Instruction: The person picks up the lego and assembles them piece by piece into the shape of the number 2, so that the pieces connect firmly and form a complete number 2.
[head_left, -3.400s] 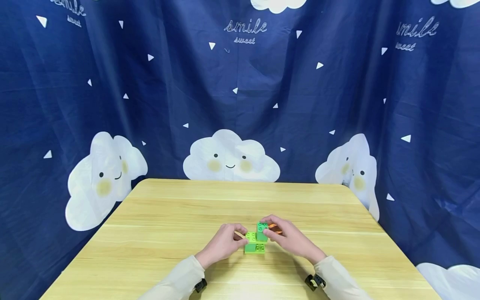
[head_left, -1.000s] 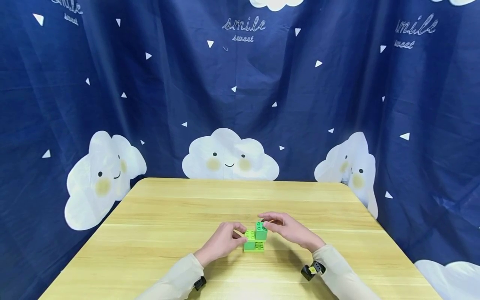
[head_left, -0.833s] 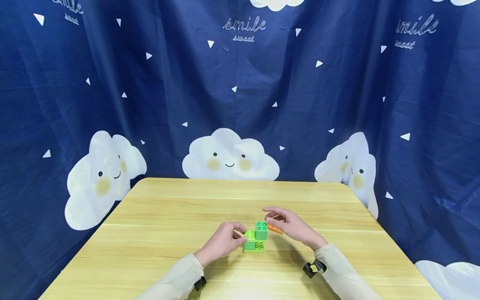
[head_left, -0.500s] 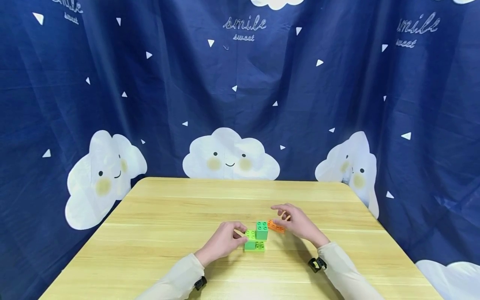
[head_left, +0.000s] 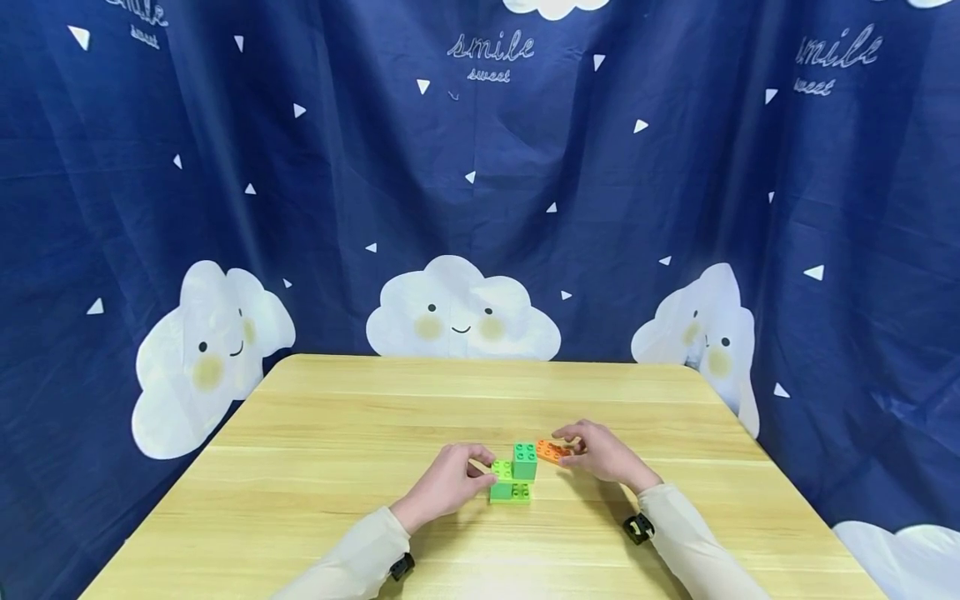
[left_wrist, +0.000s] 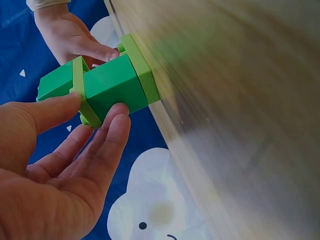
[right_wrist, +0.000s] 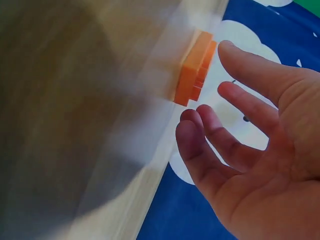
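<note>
A small stack of toy building bricks [head_left: 501, 490] stands on the table, with lime plates and green bricks in alternate layers. Its topmost green brick [head_left: 524, 461] sits over the right end of the upper lime plate [left_wrist: 79, 82]. From the left side, my left hand [head_left: 447, 486] pinches the stack, thumb on the upper plate's edge and fingertips at the plate and the green brick [left_wrist: 112, 82] below it. An orange studded plate [head_left: 552, 452] lies flat behind and right of the stack. Close beside this orange plate [right_wrist: 192, 70] hovers my right hand [right_wrist: 265, 135], fingers loosely curved and holding nothing.
The stack and orange plate share a light wooden table [head_left: 337, 417]. Behind its far edge hangs a dark blue curtain [head_left: 480, 217] printed with clouds and triangles. A small black device [head_left: 639, 528] is strapped at the right wrist.
My right hand has moved off the stack's top green brick to the right and now sits by the orange plate, uncovering it. The left hand keeps its place on the stack.
</note>
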